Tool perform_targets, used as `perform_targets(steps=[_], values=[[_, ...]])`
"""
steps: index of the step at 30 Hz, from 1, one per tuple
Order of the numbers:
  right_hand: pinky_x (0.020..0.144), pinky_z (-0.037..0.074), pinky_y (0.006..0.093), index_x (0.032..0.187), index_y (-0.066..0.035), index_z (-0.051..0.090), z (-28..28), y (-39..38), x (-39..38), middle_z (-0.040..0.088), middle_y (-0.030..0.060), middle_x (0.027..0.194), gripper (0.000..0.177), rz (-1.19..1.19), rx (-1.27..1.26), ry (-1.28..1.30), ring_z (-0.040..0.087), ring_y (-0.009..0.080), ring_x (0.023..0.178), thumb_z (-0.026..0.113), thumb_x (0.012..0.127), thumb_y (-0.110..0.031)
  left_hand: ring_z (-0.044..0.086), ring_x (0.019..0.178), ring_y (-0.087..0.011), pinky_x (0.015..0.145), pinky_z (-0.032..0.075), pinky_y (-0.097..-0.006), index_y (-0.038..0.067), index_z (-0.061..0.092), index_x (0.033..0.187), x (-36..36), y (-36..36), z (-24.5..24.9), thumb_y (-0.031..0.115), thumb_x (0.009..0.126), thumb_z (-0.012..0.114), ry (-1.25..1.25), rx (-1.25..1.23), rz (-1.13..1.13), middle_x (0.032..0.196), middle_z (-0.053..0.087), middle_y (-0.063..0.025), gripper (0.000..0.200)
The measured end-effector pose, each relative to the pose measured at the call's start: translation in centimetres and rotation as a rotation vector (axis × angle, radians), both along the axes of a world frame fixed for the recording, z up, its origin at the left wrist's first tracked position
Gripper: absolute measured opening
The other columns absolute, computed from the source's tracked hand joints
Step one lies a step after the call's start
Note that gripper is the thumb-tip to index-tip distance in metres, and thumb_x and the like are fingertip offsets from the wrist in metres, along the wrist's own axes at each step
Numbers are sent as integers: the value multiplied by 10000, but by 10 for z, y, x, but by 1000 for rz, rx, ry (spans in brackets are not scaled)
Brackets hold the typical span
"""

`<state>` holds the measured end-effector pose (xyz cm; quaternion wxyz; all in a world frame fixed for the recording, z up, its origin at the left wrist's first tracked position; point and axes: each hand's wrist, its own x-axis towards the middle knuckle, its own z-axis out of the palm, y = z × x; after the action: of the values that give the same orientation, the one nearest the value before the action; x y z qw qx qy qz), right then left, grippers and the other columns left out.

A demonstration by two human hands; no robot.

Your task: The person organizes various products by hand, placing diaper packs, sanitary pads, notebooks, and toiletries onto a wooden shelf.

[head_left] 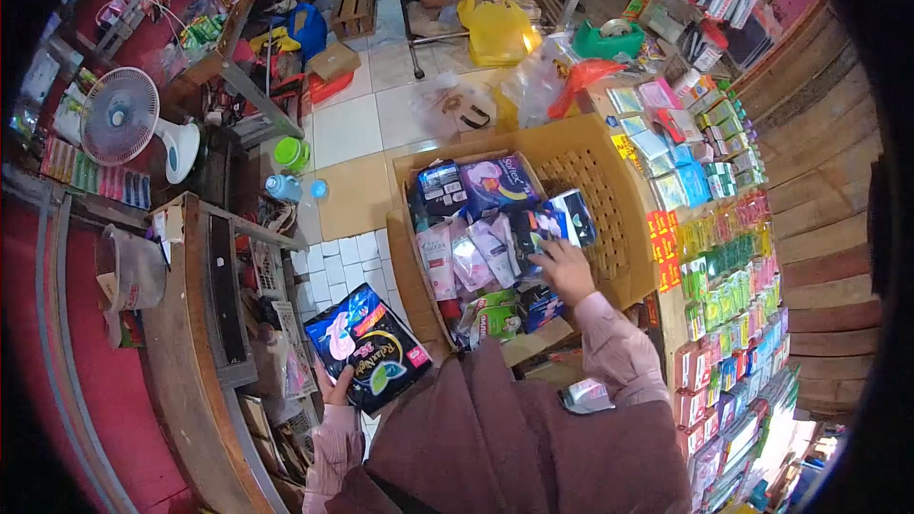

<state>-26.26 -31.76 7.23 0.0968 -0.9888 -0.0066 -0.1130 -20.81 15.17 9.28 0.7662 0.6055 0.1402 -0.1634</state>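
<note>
Below, stocked box (609, 192), tiled shop floor (350, 126)

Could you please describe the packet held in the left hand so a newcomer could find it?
Start at the wooden counter on the left; beside it, over the white tiles, the left hand holds a packet. Unlike those packed in the box, it stands alone, black with pink and blue print.

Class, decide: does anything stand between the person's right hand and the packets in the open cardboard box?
Nothing visible does. The right hand lies on the plastic packets heaped in the open brown cardboard box, touching a blue-and-white packet. The left hand holds a black plastic packet.
</note>
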Motion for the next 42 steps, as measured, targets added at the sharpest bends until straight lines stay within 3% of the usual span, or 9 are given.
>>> perform_targets(steps=[5, 8, 11, 14, 17, 23, 30, 37, 42], values=[[797, 432, 398, 851, -142, 674, 49, 13, 20, 583, 75, 1027, 172, -230, 69, 345, 532, 268, 972, 683, 709, -238, 515, 1121, -214, 968, 403, -327, 50, 286, 1407, -2, -6, 10, 69, 789, 668, -3, -26, -25, 1282, 481, -113, 726], [807, 419, 414, 837, -147, 684, 71, 10, 62, 611, 67, 927, 196, -278, -41, 340, 546, 261, 953, 688, 727, -309, 481, 1170, -223, 1003, 371, -335, 42, 278, 1412, -4, 4, 1, 79, 788, 675, -79, 57, -58, 1311, 462, -118, 741], [771, 442, 409, 816, -151, 696, 21, -5, 111, 654, 49, 862, 187, -232, -22, -88, 583, 244, 901, 619, 785, -318, 453, 1202, -231, 1024, 348, -343, 40, 264, 1421, -11, 11, 4, 94, 787, 683, -114, 111, -37, 1334, 444, -121, 761], [787, 444, 430, 951, -184, 689, -29, -27, 159, 667, 75, 964, 200, -206, -132, 238, 569, 228, 1048, 649, 777, -275, 452, 1204, -232, 1024, 348, -345, 41, 255, 1426, -20, 16, 15, 112, 791, 688, -97, 143, 17, 1338, 441, -120, 771], [795, 476, 436, 1080, -223, 642, -55, -38, 176, 676, 103, 941, 248, -297, -134, 464, 644, 283, 926, 533, 857, -213, 449, 1208, -239, 1031, 340, -353, 46, 254, 1427, -30, 18, 28, 113, 794, 687, -93, 134, 105, 1340, 438, -126, 771], [659, 529, 391, 959, -139, 682, -99, -36, 185, 693, 88, 869, 194, -350, -261, 521, 680, 267, 810, 533, 835, -150, 417, 1242, -252, 1052, 308, -366, 36, 244, 1432, -52, 50, -4, 84, 777, 678, -48, 109, 221, 1375, 403, -136, 787], [645, 540, 391, 782, -131, 714, -86, -51, 171, 693, 107, 829, 179, -262, -314, 417, 683, 263, 780, 541, 817, -153, 411, 1245, -244, 1054, 303, -360, 28, 231, 1437, -46, 55, -11, 95, 765, 701, -79, 124, 187, 1375, 403, -134, 823], [647, 520, 427, 838, -125, 705, -42, -77, 160, 673, 148, 799, 174, -350, -259, 316, 669, 302, 769, 543, 793, -174, 422, 1231, -234, 1034, 334, -355, 55, 227, 1445, -31, 42, 5, 70, 787, 680, -97, 127, 134, 1366, 414, -117, 799], [634, 496, 421, 842, -148, 666, 12, -86, 126, 659, 112, 803, 124, -338, -141, -11, 645, 303, 750, 564, 771, -140, 436, 1217, -234, 1018, 357, -356, 73, 219, 1451, -22, 38, 6, 69, 790, 683, -145, 86, 87, 1366, 414, -109, 808]])
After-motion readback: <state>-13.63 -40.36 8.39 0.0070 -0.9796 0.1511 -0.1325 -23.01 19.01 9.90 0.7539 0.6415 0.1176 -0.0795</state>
